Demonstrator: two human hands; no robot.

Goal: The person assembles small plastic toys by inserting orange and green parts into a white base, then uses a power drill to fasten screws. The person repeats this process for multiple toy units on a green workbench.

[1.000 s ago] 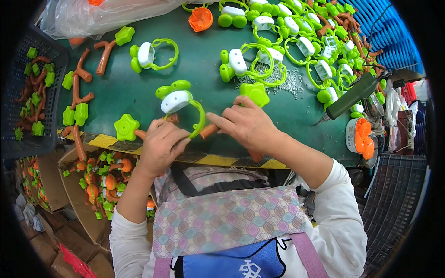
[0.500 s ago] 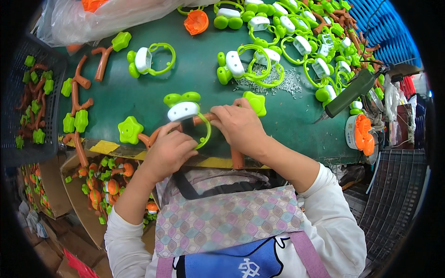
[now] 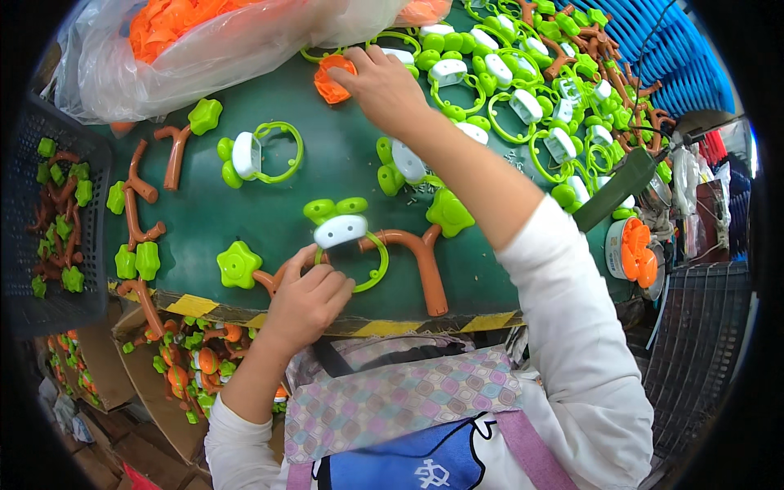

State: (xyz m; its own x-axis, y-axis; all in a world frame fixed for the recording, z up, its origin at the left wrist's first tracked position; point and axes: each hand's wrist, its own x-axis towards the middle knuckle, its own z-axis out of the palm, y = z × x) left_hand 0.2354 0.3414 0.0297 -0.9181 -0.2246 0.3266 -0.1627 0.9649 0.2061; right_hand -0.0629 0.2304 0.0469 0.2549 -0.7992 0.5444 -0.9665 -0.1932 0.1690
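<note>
Near the table's front edge, my left hand [image 3: 307, 299] is closed around a brown plastic branch [image 3: 265, 281] tipped with a green star-shaped knob [image 3: 238, 265]. The branch end reaches into a green ring [image 3: 384, 260] with a white block [image 3: 340, 232] and green round lobes on top. From the right, a second brown branch [image 3: 427, 273] touches this ring by its end; it has its own green star knob [image 3: 449, 213]. My right hand [image 3: 389, 88] is stretched to the far side, its thumb and fingers closed on an orange plastic shell [image 3: 331, 82].
A clear bag of orange parts [image 3: 98, 77] lies at the back left. Green-ringed parts [image 3: 523, 106] are heaped at the back right, beside a hanging dark green screwdriver [image 3: 616, 192]. A black crate [image 3: 98, 237] stands left, and an open carton [image 3: 151, 384] sits below the edge.
My right hand has let go of the right brown branch and moved far across the table to the orange shell. My left hand stays at the ring and left branch.
</note>
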